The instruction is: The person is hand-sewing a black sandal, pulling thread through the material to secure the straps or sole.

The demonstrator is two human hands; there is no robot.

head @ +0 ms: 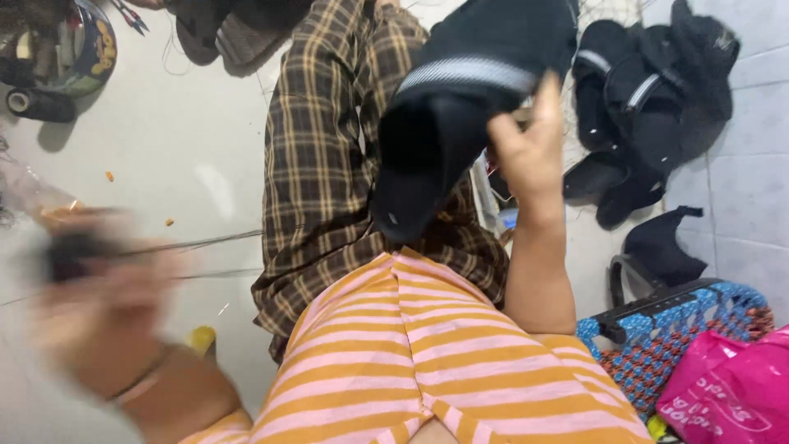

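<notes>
My right hand [530, 144] holds up a black shoe upper [460, 90] with a grey band across it, above my lap. Its dark toe end points down toward my plaid trousers [329, 164]. My left hand [99, 288] is blurred at the lower left and grips a small dark tool [70, 255]; a thin thread or wire [214, 241] runs from it toward my lap. I wear a pink and orange striped shirt [411, 362].
A pile of black shoe uppers [649, 107] lies on the tiled floor at the right. A blue woven basket [682, 325] and a pink plastic bag [731, 395] sit at the lower right. A round tin [82, 45] with tools stands at the upper left.
</notes>
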